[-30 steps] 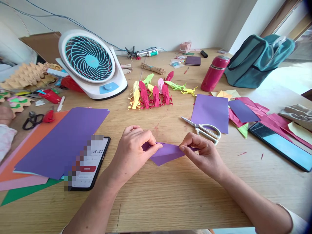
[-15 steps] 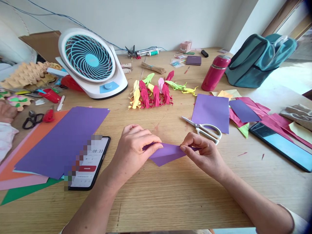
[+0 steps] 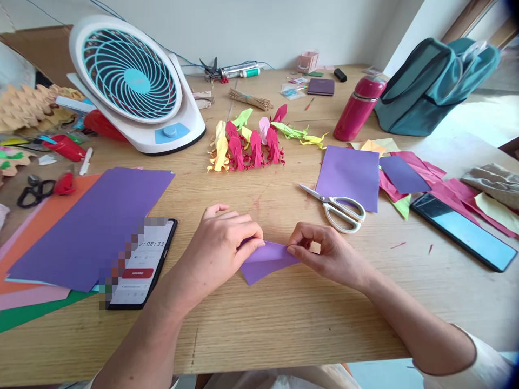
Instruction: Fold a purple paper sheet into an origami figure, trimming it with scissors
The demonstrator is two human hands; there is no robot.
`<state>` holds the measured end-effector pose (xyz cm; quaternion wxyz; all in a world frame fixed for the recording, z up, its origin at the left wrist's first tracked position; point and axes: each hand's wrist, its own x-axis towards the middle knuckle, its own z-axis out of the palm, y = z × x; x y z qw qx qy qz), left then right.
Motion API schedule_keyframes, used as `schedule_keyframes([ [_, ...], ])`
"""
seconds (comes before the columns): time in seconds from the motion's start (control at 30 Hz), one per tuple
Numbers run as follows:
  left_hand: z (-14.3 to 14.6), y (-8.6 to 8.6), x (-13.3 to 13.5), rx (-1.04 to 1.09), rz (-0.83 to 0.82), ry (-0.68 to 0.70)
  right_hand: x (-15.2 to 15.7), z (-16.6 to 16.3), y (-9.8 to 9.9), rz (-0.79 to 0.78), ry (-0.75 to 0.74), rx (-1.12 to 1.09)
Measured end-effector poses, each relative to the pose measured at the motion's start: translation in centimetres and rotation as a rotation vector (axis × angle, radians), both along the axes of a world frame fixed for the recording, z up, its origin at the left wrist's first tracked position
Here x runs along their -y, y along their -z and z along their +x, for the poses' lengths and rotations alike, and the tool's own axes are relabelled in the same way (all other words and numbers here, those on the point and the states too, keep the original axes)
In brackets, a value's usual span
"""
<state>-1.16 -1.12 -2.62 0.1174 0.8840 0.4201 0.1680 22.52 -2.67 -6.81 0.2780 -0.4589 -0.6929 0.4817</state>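
Note:
A small folded purple paper (image 3: pixel 265 261) lies on the wooden table (image 3: pixel 292 313) between my hands. My left hand (image 3: pixel 221 246) pinches its left edge with thumb and fingers closed. My right hand (image 3: pixel 322 254) pinches the right edge, fingers curled over it. White-handled scissors (image 3: pixel 338 208) lie just beyond my right hand, partly on a purple sheet (image 3: pixel 348 175). A phone (image 3: pixel 140 265) with a timer on its screen sits left of my left hand.
A stack of large coloured sheets (image 3: pixel 89 227) fills the left. A white and blue fan (image 3: pixel 130 81) stands at the back left. Folded paper figures (image 3: pixel 247 146), a red bottle (image 3: pixel 357 111), a teal bag (image 3: pixel 433 86), a tablet (image 3: pixel 462 229) and paper scraps (image 3: pixel 421 173) surround the middle.
My hands have drawn closer together on the purple paper, and its right point is now tucked under my right fingers. The camera has tilted down and shifted a little.

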Motion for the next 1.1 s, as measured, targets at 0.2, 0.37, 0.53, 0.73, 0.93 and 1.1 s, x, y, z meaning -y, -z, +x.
schedule_keyframes([
  [0.2,1.1,0.4,0.3,-0.09,-0.099,0.072,0.5,-0.9,0.2,0.023,-0.042,0.053],
  [0.37,1.8,1.0,0.1,-0.137,-0.169,0.09,0.7,-0.9,0.9,0.087,-0.067,0.143],
  [0.53,2.1,1.9,0.0,-0.152,-0.206,0.126,0.8,-0.9,1.3,0.126,-0.073,0.207],
  [0.73,1.9,2.2,-0.1,-0.089,-0.19,0.117,0.8,-1.0,1.2,0.149,-0.053,0.19],
  [0.93,0.8,1.5,-0.6,-0.068,-0.129,0.076,0.9,-0.5,0.9,0.163,-0.046,0.153],
  [1.1,0.4,1.0,-0.6,-0.06,-0.125,0.078,0.8,-0.3,0.7,0.159,-0.056,0.141],
])
